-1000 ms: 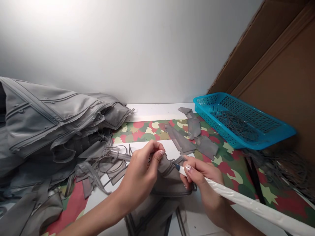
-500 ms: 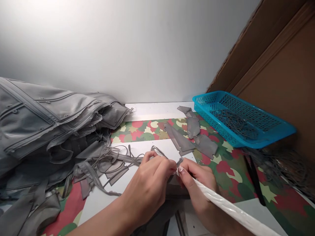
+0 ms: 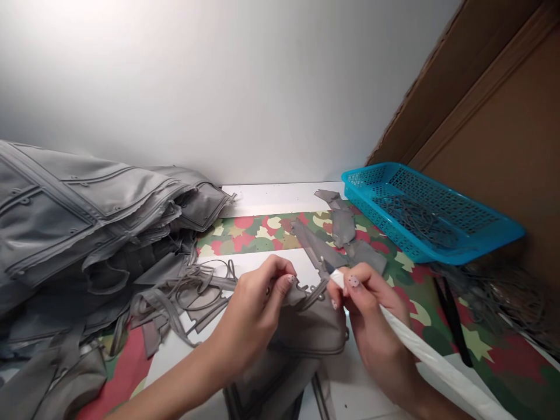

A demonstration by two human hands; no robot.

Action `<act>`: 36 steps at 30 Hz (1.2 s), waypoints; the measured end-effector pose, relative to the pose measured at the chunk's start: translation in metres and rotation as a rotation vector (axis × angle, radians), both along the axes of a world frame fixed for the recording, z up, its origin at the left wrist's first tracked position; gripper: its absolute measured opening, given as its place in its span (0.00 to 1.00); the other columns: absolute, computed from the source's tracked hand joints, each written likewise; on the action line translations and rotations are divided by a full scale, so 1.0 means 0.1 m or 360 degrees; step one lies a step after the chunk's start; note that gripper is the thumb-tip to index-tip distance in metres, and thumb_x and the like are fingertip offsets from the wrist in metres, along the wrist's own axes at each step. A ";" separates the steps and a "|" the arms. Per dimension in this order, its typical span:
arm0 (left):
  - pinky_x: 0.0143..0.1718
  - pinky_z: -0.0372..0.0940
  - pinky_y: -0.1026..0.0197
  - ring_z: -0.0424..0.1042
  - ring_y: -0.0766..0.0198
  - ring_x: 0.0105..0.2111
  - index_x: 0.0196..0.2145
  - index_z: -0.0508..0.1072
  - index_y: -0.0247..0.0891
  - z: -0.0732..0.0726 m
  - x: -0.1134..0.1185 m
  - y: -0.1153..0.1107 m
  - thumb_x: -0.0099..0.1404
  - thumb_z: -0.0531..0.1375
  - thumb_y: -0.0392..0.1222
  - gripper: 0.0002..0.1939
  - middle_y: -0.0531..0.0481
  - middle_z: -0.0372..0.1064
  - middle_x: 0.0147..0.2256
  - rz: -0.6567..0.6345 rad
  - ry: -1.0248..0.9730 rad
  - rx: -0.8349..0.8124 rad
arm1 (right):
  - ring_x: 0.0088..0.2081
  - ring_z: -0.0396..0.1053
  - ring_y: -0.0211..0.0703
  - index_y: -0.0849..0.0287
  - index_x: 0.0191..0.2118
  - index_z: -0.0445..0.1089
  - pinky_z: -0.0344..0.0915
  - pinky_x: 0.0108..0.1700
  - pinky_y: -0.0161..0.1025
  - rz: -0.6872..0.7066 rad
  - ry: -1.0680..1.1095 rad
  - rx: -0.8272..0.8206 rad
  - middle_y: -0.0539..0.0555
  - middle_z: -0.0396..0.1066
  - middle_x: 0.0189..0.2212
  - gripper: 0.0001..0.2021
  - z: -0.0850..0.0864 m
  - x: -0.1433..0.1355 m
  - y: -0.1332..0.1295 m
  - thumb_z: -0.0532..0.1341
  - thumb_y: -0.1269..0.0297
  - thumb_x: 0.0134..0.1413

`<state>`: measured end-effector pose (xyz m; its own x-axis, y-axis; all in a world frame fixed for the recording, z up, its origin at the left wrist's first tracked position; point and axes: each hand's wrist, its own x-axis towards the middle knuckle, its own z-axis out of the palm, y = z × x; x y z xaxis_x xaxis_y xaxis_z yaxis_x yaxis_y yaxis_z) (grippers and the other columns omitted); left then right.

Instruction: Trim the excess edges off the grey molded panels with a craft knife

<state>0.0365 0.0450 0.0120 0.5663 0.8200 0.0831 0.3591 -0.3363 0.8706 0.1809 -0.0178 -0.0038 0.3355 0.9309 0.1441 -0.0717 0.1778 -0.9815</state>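
My left hand (image 3: 258, 309) pinches the upper edge of a grey rubbery sheet piece (image 3: 310, 329) between thumb and fingertips. This piece has raised seams and small tabs, and it hangs below the hands. My right hand (image 3: 371, 309) grips a long, thin white-wrapped tool (image 3: 426, 353) near its upper end, thumb against fingers. The tool slants from the lower right up to the sheet's edge. A short dark tip shows at its end, but I cannot make out its exact shape or whether it touches the sheet.
A pile of grey moulded sheets (image 3: 87, 204) fills the left, with loose strips (image 3: 164, 312) beside it. Flat grey offcuts (image 3: 343, 227) lie ahead. At right are a blue basket (image 3: 481, 224) holding thin grey strips, black tweezers (image 3: 452, 321) and a brown cardboard panel (image 3: 494, 134).
My hands have moved apart, the right one to the right and slightly up with the white tool. More of the grey sheet shows between and below them.
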 end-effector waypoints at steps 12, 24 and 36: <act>0.34 0.58 0.63 0.63 0.65 0.32 0.37 0.68 0.41 0.10 -0.03 0.03 0.59 0.57 0.40 0.07 0.53 0.63 0.32 -0.0299 0.0347 0.0089 | 0.28 0.61 0.34 0.56 0.29 0.58 0.57 0.26 0.30 -0.0050 0.0080 0.0086 0.47 0.63 0.28 0.06 0.03 -0.01 0.04 0.58 0.67 0.53; 0.34 0.57 0.66 0.65 0.67 0.31 0.27 0.69 0.38 0.15 0.02 0.04 0.61 0.53 0.36 0.07 0.55 0.68 0.28 -0.0061 0.0057 -0.0129 | 0.25 0.60 0.32 0.56 0.29 0.57 0.58 0.25 0.28 0.0126 -0.0167 0.0038 0.47 0.63 0.28 0.07 -0.07 -0.01 0.06 0.58 0.70 0.52; 0.28 0.58 0.67 0.62 0.68 0.26 0.24 0.70 0.34 0.01 -0.07 0.35 0.57 0.58 0.42 0.09 0.54 0.65 0.24 0.0698 -0.0591 -0.0715 | 0.25 0.57 0.34 0.55 0.30 0.55 0.55 0.25 0.31 0.0214 -0.0331 0.0146 0.48 0.60 0.29 0.07 -0.05 -0.01 -0.01 0.54 0.73 0.55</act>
